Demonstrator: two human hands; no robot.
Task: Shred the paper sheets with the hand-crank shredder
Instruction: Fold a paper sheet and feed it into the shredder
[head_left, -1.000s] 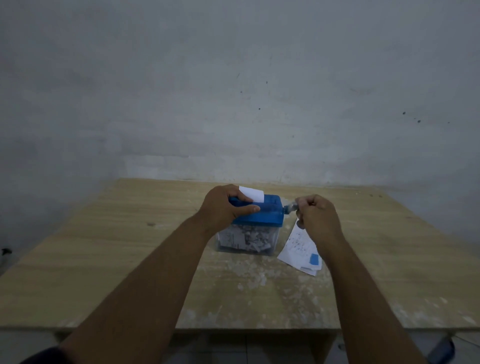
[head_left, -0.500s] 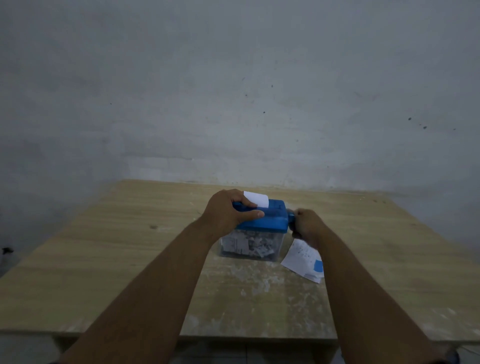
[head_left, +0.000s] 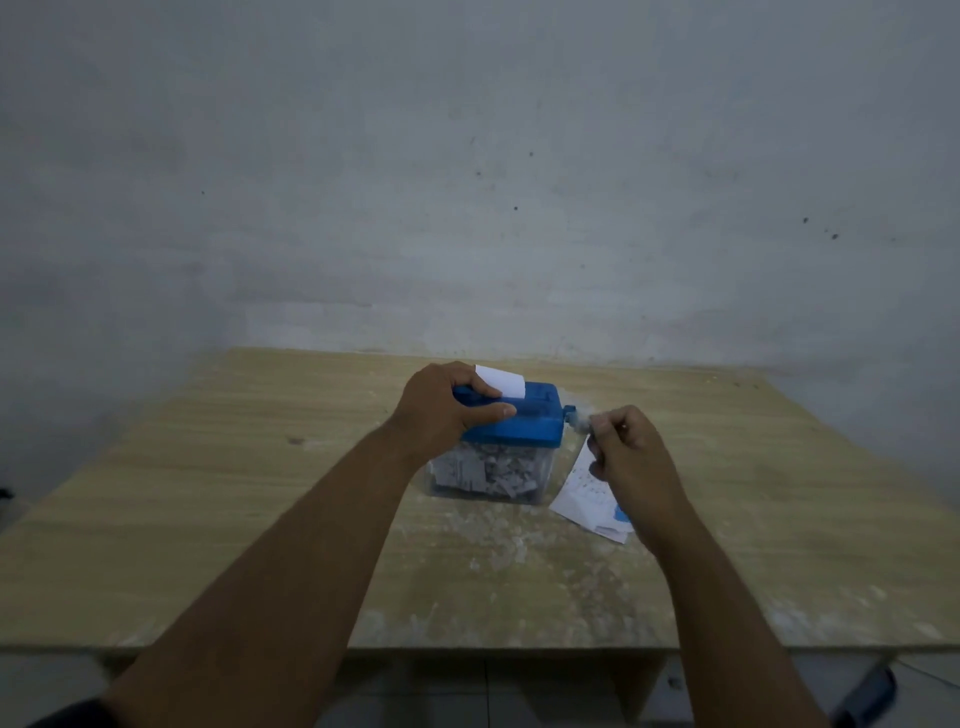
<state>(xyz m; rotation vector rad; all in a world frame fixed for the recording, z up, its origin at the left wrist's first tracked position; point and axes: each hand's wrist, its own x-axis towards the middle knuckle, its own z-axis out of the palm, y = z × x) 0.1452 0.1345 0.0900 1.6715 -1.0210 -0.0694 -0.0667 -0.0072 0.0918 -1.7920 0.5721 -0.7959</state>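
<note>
Head view, the only one supplied. The shredder (head_left: 524, 423) stands near the middle of the worktop (head_left: 208, 493), blue lid on a clear bin (head_left: 488, 475) that is already well filled with cut scraps. My left hand (head_left: 441, 410) steadies it: the grip is closed over the lid's left end, fingers curled across the far edge and thumb laid along the near top. A white sheet (head_left: 501, 383) stands upright in the feed slot, touching those fingers. My right hand (head_left: 631, 452) is fisted on the crank (head_left: 575, 418) at the lid's right end; the grip is tight round the knob, which is itself smeared by motion and mostly hidden. Change noted: a second ago this hand sat level with the lid, half a second ago it had dropped low and close against the shredder's side, and now it is back up and out to the right. I judge that to be roughly one full turn of the crank. The stub of sheet above the slot looks about as tall as before; I cannot confirm it has shortened. The spare sheets (head_left: 587, 493) lie flat just right of the bin, partly under my right wrist, not moved. Judgement: feeding is in progress, with the current sheet and the spares outstanding.
</note>
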